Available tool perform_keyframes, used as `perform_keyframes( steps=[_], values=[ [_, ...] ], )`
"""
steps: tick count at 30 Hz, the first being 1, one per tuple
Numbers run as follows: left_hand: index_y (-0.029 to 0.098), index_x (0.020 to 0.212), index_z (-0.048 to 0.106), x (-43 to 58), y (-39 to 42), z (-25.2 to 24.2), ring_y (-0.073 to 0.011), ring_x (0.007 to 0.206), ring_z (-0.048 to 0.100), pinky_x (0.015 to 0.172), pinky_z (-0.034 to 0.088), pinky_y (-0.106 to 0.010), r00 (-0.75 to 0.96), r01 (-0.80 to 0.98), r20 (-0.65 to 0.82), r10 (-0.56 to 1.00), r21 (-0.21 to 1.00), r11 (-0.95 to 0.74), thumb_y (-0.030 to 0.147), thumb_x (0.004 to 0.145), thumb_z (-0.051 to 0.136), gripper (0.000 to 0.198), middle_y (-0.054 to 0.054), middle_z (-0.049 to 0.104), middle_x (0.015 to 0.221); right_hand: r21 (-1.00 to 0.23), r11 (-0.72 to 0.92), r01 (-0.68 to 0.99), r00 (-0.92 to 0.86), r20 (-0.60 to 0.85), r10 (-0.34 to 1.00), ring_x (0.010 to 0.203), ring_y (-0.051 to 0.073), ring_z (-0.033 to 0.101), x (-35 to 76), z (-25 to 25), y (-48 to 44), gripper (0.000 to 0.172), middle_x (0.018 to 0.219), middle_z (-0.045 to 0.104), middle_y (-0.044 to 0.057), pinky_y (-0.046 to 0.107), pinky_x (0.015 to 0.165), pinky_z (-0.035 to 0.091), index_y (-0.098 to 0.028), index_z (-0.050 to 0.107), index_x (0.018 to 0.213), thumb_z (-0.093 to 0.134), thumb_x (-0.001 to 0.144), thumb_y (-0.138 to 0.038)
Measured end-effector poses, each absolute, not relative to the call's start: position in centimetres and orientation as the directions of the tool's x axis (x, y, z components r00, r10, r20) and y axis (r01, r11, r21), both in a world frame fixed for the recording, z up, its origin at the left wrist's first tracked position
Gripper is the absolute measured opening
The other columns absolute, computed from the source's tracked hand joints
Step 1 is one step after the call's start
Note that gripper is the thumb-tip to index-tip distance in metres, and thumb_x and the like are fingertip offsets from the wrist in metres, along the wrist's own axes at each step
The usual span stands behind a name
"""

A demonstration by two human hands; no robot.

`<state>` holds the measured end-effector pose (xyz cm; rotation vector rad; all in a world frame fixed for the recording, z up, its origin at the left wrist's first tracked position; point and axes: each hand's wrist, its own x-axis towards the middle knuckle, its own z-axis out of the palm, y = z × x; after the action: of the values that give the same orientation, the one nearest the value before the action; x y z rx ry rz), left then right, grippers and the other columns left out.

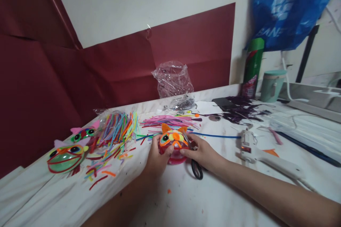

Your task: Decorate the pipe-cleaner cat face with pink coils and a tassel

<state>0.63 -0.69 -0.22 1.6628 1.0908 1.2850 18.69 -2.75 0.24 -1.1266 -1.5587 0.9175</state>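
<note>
Between my two hands, low over the white table, is a round craft animal point(176, 159) with orange ears, a black googly eye and a clear reddish lower half. My left hand point(157, 156) wraps its left side, thumb on the front. On the other side my right hand point(203, 153) grips it, thumb pressed near the middle. Black scissors handles point(197, 169) show just under my right hand. A long blue pipe cleaner point(217, 135) lies behind the hands. The animal's second eye cannot be made out.
Two finished-looking animals point(66, 161) sit at left beside bundled pipe cleaners point(117, 127) and cut scraps. Pink pipe cleaners point(165, 120) lie behind. At right are a glue gun point(271, 161), purple strands point(239, 110), a green can point(253, 67) and a mug point(271, 87).
</note>
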Motion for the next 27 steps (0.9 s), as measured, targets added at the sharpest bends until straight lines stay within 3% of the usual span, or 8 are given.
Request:
perform_keyframes(
  steps=[5, 11, 15, 23, 27],
  values=[
    [0.018, 0.110, 0.042, 0.45, -0.53, -0.28, -0.0255, 0.102, 0.057, 0.087, 0.045, -0.039, 0.167, 0.123, 0.345, 0.924, 0.922, -0.367, 0.041, 0.072, 0.063, 0.049, -0.012, 0.058, 0.111, -0.932, 0.288, 0.221, -0.114, 0.269, 0.957, 0.070, 0.018, 0.055, 18.86, -0.08, -2.46, 0.046, 0.090, 0.064, 0.004, 0.032, 0.064, 0.046, -0.018, 0.054, 0.104, 0.067, 0.064, -0.039],
    [0.019, 0.122, 0.035, 0.27, -0.57, -0.29, -0.0303, 0.109, 0.054, 0.089, 0.045, -0.040, 0.253, 0.009, 0.287, 0.924, 0.954, -0.299, 0.031, 0.052, 0.081, 0.084, -0.015, 0.053, 0.121, -0.935, 0.308, 0.177, -0.126, 0.289, 0.949, 0.077, 0.021, 0.059, 19.02, -0.19, -2.36, 0.050, 0.098, 0.065, 0.007, 0.035, 0.070, 0.048, -0.017, 0.054, 0.107, 0.067, 0.065, -0.039],
    [0.019, 0.126, 0.034, 0.36, -0.67, -0.26, -0.0328, 0.114, 0.050, 0.094, 0.041, -0.043, 0.253, -0.054, 0.263, 0.931, 0.965, -0.258, 0.026, 0.046, 0.084, 0.094, -0.014, 0.052, 0.124, -0.934, 0.316, 0.167, -0.132, 0.296, 0.946, 0.080, 0.021, 0.059, 19.02, -0.13, -2.42, 0.050, 0.098, 0.065, 0.007, 0.035, 0.072, 0.048, -0.017, 0.055, 0.107, 0.068, 0.063, -0.038],
    [0.019, 0.129, 0.025, 0.44, -0.71, -0.12, -0.0333, 0.113, 0.050, 0.094, 0.041, -0.045, 0.318, -0.142, 0.256, 0.913, 0.965, -0.221, 0.024, 0.050, 0.082, 0.097, -0.016, 0.050, 0.125, -0.932, 0.270, 0.240, -0.097, 0.254, 0.962, 0.080, 0.022, 0.059, 18.99, -0.07, -2.70, 0.061, 0.097, 0.064, 0.007, 0.035, 0.072, 0.048, -0.016, 0.051, 0.113, 0.071, 0.059, -0.035],
    [0.020, 0.129, 0.023, 0.28, -0.47, -0.19, -0.0320, 0.113, 0.051, 0.092, 0.043, -0.042, 0.338, -0.183, 0.256, 0.906, 0.962, -0.203, 0.023, 0.052, 0.081, 0.097, -0.016, 0.048, 0.127, -0.907, 0.304, 0.291, -0.094, 0.289, 0.953, 0.077, 0.021, 0.058, 18.93, -0.10, -2.74, 0.057, 0.090, 0.065, 0.006, 0.033, 0.069, 0.047, -0.015, 0.052, 0.114, 0.068, 0.062, -0.034]
  ],
)
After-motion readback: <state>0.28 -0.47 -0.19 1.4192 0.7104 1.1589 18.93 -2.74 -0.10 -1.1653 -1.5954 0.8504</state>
